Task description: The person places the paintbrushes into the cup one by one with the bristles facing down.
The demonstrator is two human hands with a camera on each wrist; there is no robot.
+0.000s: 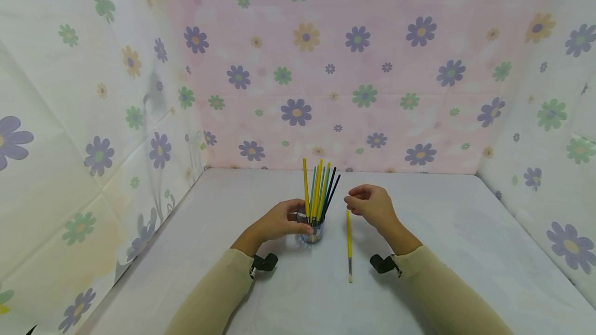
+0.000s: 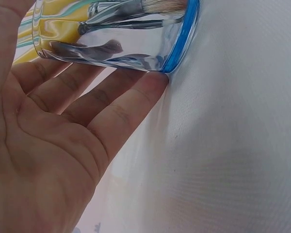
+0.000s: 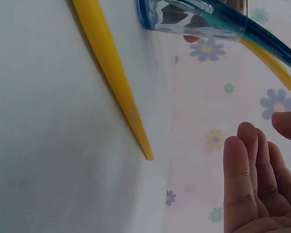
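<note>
A clear glass [image 1: 313, 234] with a blue base band [image 2: 180, 43] stands upright on the table, holding several paintbrushes [image 1: 319, 193], bristles down, with yellow, teal and dark blue handles. My left hand [image 1: 278, 221] holds this glass from the left, thumb on the near side and fingers round the far side. A single paintbrush [image 1: 349, 242] with a yellow handle lies on the table to the right of the glass, bristles toward me. Just above its handle tip hovers my right hand [image 1: 374, 207], fingers extended, nothing between fingers and thumb. The right wrist view shows a gap between that hand and the yellow handle [image 3: 114, 73].
A white cloth-covered table [image 1: 195, 283] spreads under both arms. Flower-patterned sheets [image 1: 335, 107] hang at the back and on both sides. Each sleeve cuff carries a small black wrist camera, one at the left [image 1: 265, 262] and one at the right [image 1: 383, 263].
</note>
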